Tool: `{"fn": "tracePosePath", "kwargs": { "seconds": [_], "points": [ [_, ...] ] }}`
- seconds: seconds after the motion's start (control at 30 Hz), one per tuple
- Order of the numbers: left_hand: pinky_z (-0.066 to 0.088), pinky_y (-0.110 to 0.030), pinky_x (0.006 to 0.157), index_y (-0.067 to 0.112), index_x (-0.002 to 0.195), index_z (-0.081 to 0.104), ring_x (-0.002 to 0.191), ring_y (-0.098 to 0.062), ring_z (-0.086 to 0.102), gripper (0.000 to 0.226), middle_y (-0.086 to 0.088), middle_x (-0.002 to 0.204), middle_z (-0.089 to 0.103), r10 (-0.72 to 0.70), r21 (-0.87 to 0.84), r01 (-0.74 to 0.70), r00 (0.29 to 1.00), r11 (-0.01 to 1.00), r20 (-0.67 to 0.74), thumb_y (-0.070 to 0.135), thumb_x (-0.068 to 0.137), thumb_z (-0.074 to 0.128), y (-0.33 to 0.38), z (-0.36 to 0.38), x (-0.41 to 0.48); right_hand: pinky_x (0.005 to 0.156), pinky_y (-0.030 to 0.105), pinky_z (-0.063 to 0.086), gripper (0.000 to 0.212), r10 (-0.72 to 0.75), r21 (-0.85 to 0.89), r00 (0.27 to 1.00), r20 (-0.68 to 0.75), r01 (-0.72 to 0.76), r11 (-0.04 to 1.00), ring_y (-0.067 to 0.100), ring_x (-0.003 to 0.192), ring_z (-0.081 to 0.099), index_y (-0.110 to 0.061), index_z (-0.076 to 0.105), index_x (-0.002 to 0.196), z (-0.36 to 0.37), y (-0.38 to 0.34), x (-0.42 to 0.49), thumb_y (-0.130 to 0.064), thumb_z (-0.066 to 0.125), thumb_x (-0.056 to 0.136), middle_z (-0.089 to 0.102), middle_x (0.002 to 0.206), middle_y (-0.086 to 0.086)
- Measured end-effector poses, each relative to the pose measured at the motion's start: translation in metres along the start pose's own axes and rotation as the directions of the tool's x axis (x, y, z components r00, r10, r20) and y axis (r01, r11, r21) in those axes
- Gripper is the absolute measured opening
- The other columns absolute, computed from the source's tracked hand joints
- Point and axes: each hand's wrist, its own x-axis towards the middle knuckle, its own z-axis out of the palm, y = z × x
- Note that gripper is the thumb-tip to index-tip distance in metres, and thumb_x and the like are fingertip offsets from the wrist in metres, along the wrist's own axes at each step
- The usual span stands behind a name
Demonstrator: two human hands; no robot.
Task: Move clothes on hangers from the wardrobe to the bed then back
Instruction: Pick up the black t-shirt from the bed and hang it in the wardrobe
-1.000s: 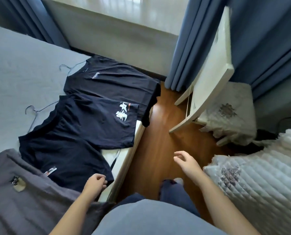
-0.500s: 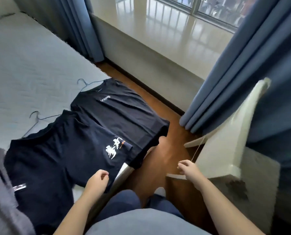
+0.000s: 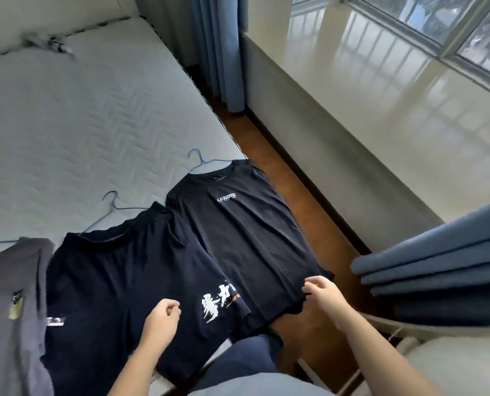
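Note:
Three garments on wire hangers lie side by side on the bed point(image 3: 80, 115). A black T-shirt point(image 3: 246, 232) with a small chest logo is on the right, its hem hanging over the bed's edge. A dark navy T-shirt point(image 3: 118, 275) with white calligraphy lies in the middle, partly over the black one. A grey garment point(image 3: 6, 310) is at the left. My right hand point(image 3: 321, 291) is at the black T-shirt's lower hem, fingertips pinched on the fabric. My left hand point(image 3: 162, 315) hovers loosely curled over the navy T-shirt, holding nothing.
A strip of wooden floor point(image 3: 269, 155) runs between the bed and a low window ledge point(image 3: 381, 115). Blue curtains hang at the far corner point(image 3: 218, 47) and bunch at my right point(image 3: 438, 270). A white furniture piece point(image 3: 452, 364) is at bottom right.
My view has swung up and left toward the bed. My right hand came from over the floor to the black T-shirt's hem. My left hand stays curled above the navy T-shirt.

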Motion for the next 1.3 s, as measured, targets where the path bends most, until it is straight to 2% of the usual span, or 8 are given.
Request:
{"fn": "tracePosePath", "kwargs": {
  "seconds": [0.17,0.27,0.37,0.53,0.7,0.9,1.13,1.3],
  "points": [
    [0.039,-0.028,0.075,0.019,0.091,0.056,0.091,-0.023,0.059,0.013,-0.006,0.101,0.065,0.029,-0.029,-0.029,0.999,0.999,0.017,0.012,0.090,0.045,0.077,0.013,0.074,0.051,0.024,0.036,0.019,0.061,-0.141,0.997,-0.051,-0.068,0.988,0.021,0.073,0.055,-0.007,0.058,0.106,-0.026,-0.037,0.063,-0.010,0.050,0.090,0.062,0.088,0.008],
    [0.037,-0.027,0.076,0.020,0.093,0.054,0.095,-0.021,0.057,0.012,-0.006,0.105,0.063,0.040,-0.002,-0.040,0.999,0.999,-0.006,0.014,0.092,0.044,0.109,0.012,0.117,0.056,0.025,0.038,0.021,0.077,-0.203,0.995,-0.058,-0.087,0.975,0.017,0.065,0.054,-0.004,0.059,0.107,-0.031,-0.067,0.111,-0.010,0.052,0.088,0.062,0.079,0.004],
    [0.037,-0.026,0.076,0.015,0.103,0.057,0.093,-0.017,0.053,0.017,-0.003,0.105,0.059,0.017,-0.002,-0.018,0.999,1.000,-0.043,0.016,0.094,0.042,0.130,0.010,0.157,0.072,0.030,0.045,0.025,0.030,-0.309,0.999,-0.014,-0.033,0.950,0.021,0.080,0.059,-0.005,0.060,0.111,-0.022,-0.105,0.161,-0.016,0.053,0.089,0.065,0.092,0.008],
    [0.038,-0.026,0.075,0.012,0.111,0.056,0.092,-0.013,0.049,0.024,0.001,0.103,0.053,-0.017,0.049,0.024,0.990,0.999,-0.139,0.019,0.095,0.040,0.154,0.010,0.233,0.082,0.030,0.043,0.029,-0.074,-0.418,0.991,0.110,0.114,0.901,0.022,0.097,0.059,-0.010,0.056,0.117,0.013,-0.188,0.263,-0.021,0.050,0.091,0.063,0.108,0.009],
    [0.039,-0.026,0.078,0.012,0.106,0.059,0.096,-0.017,0.054,0.020,-0.004,0.108,0.057,0.026,0.142,0.004,0.978,0.990,-0.205,0.015,0.092,0.044,0.163,0.019,0.318,0.092,0.031,0.042,0.031,-0.213,-0.481,0.966,0.146,0.257,0.838,0.025,0.110,0.057,-0.011,0.054,0.120,0.051,-0.253,0.366,-0.021,0.048,0.091,0.062,0.121,0.010],
    [0.043,-0.042,0.094,0.008,0.115,0.057,0.108,-0.031,0.052,0.027,-0.015,0.120,0.055,0.126,0.317,-0.040,0.958,0.948,-0.258,0.016,0.091,0.048,0.166,0.022,0.407,0.098,0.034,0.040,0.035,-0.363,-0.574,0.919,0.155,0.383,0.724,0.028,0.116,0.054,-0.010,0.050,0.125,0.081,-0.290,0.452,-0.019,0.049,0.091,0.055,0.128,0.012],
    [0.043,-0.044,0.093,0.005,0.119,0.053,0.111,-0.035,0.051,0.032,-0.018,0.122,0.052,0.058,0.354,0.055,0.952,0.934,-0.301,0.021,0.092,0.049,0.161,0.025,0.466,0.096,0.034,0.040,0.035,-0.313,-0.658,0.936,0.159,0.337,0.673,0.029,0.118,0.052,-0.009,0.048,0.125,0.091,-0.288,0.503,-0.022,0.049,0.093,0.055,0.129,0.012],
    [0.043,-0.035,0.076,0.005,0.103,0.053,0.092,-0.029,0.055,0.022,-0.013,0.104,0.060,0.008,0.281,0.081,0.953,0.956,-0.303,0.022,0.093,0.047,0.159,0.031,0.479,0.076,0.029,0.036,0.024,-0.287,-0.659,0.947,0.146,0.310,0.686,0.026,0.091,0.051,-0.005,0.054,0.108,0.093,-0.280,0.514,-0.023,0.047,0.094,0.061,0.109,0.014]
  ]
}}
